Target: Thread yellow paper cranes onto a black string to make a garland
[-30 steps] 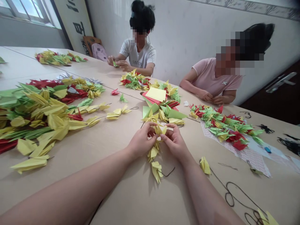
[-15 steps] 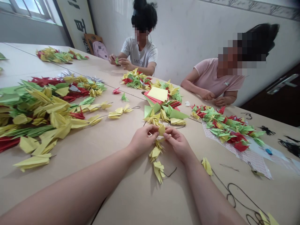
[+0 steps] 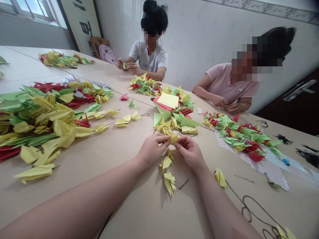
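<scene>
My left hand (image 3: 154,150) and my right hand (image 3: 189,153) meet over the table, their fingertips pinching a small yellow origami crane (image 3: 173,138). It is threaded on a black cord (image 3: 181,186). Below my hands, more yellow paper cranes (image 3: 166,164) lie strung along that cord on the tan table (image 3: 129,186). The cord's path through the crane is hidden by my fingers. A stack of yellow and red paper squares (image 3: 167,100) lies just beyond my hands, beside loose green and yellow cranes (image 3: 174,121).
Long strings of green, yellow and red paper cranes (image 3: 42,119) cover the table's left side. Another heap (image 3: 241,134) lies on patterned paper to the right, near loose black cord (image 3: 256,209). Two seated people work across the table, one holding a small green crane (image 3: 124,65).
The yellow crane has shifted slightly right and now sits more clearly between my fingertips. My left hand has moved a little up and to the right, and the view has tilted slightly.
</scene>
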`<state>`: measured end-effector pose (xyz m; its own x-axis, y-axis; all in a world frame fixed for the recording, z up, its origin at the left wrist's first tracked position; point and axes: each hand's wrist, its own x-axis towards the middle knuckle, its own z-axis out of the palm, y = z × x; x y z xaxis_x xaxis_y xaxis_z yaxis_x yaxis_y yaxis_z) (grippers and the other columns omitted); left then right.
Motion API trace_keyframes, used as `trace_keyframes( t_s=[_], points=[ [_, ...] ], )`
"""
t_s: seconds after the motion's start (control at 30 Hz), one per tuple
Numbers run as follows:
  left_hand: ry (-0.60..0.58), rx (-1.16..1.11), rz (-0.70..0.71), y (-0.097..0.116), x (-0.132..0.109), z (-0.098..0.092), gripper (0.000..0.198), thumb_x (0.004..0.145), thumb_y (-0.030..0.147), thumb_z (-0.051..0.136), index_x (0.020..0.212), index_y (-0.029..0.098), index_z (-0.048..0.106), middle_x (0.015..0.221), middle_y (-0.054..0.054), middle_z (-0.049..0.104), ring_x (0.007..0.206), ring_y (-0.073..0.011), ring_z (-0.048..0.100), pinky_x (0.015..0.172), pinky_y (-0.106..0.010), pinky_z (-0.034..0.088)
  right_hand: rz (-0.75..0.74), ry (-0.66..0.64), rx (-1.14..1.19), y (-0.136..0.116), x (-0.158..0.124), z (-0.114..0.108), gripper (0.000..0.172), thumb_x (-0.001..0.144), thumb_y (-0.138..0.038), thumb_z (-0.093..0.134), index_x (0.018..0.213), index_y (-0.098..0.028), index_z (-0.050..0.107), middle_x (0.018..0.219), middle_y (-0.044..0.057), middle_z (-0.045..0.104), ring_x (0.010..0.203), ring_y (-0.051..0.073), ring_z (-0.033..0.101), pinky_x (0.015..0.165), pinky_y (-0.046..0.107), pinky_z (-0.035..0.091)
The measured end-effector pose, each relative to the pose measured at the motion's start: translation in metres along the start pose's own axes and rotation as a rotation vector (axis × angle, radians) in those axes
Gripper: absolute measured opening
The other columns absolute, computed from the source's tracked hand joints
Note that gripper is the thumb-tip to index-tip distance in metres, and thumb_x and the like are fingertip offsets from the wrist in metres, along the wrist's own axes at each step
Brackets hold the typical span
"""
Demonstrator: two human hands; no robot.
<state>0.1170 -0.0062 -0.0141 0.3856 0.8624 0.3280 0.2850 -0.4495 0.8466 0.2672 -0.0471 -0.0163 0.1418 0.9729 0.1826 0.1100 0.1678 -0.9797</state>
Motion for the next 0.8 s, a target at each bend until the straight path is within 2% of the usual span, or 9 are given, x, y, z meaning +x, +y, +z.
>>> trace_keyframes(
  t_s=[0.1, 0.17, 0.27, 0.47, 0.67, 0.8],
  points=[
    [-0.027, -0.043, -0.054, 0.0022, 0.0008, -0.0010, 0.025, 0.074, 0.025, 0.057, 0.097, 0.018, 0.064, 0.082, -0.003, 0.065, 0.072, -0.0133, 0.059, 0.067, -0.024, 0.046, 0.030, 0.010, 0.090, 0.0005, 0.0010, -0.0002, 0.027, 0.064, -0.028, 0.069, 0.084, -0.023, 0.052, 0.067, -0.004, 0.057, 0.063, 0.010, 0.052, 0.059, 0.022, 0.040],
    [-0.046, -0.070, -0.086, 0.0037, 0.0010, -0.0015, 0.020, 0.073, 0.028, 0.056, 0.087, 0.016, 0.064, 0.078, -0.003, 0.065, 0.069, -0.0133, 0.058, 0.065, -0.024, 0.046, 0.068, -0.014, 0.109, 0.0002, 0.0014, -0.0006, 0.030, 0.063, -0.029, 0.070, 0.088, -0.023, 0.053, 0.070, -0.003, 0.059, 0.065, 0.011, 0.053, 0.061, 0.023, 0.041],
    [-0.059, -0.098, -0.099, 0.0043, 0.0009, -0.0016, 0.019, 0.074, 0.033, 0.054, 0.074, 0.015, 0.061, 0.072, -0.002, 0.064, 0.066, -0.0134, 0.057, 0.062, -0.024, 0.044, 0.097, -0.042, 0.115, -0.0016, 0.0017, -0.0009, 0.024, 0.061, -0.030, 0.071, 0.078, -0.020, 0.056, 0.072, -0.002, 0.060, 0.068, 0.011, 0.054, 0.065, 0.023, 0.042],
    [-0.107, -0.118, -0.090, 0.0016, 0.0007, -0.0015, 0.020, 0.074, 0.035, 0.052, 0.070, 0.016, 0.056, 0.066, 0.000, 0.058, 0.060, -0.0114, 0.051, 0.056, -0.022, 0.040, 0.130, -0.063, 0.115, -0.0019, 0.0018, -0.0003, 0.021, 0.061, -0.031, 0.071, 0.071, -0.019, 0.056, 0.068, -0.003, 0.058, 0.063, 0.009, 0.052, 0.061, 0.022, 0.042],
    [-0.152, -0.167, -0.156, -0.0007, 0.0018, 0.0001, 0.018, 0.075, 0.033, 0.051, 0.077, 0.016, 0.055, 0.072, -0.001, 0.060, 0.065, -0.0129, 0.054, 0.059, -0.024, 0.043, -0.015, -0.060, -0.025, 0.0022, 0.0007, -0.0001, 0.033, 0.069, -0.028, 0.065, 0.100, -0.027, 0.055, 0.082, -0.001, 0.057, 0.065, 0.009, 0.051, 0.057, 0.022, 0.043],
    [-0.157, -0.229, -0.161, -0.0042, 0.0022, 0.0019, 0.018, 0.075, 0.033, 0.052, 0.081, 0.016, 0.054, 0.077, -0.002, 0.061, 0.069, -0.0138, 0.057, 0.063, -0.025, 0.045, -0.134, -0.032, -0.162, 0.0031, 0.0010, -0.0012, 0.029, 0.073, -0.026, 0.060, 0.102, -0.029, 0.059, 0.101, 0.002, 0.055, 0.067, 0.009, 0.050, 0.058, 0.023, 0.044]
  ],
)
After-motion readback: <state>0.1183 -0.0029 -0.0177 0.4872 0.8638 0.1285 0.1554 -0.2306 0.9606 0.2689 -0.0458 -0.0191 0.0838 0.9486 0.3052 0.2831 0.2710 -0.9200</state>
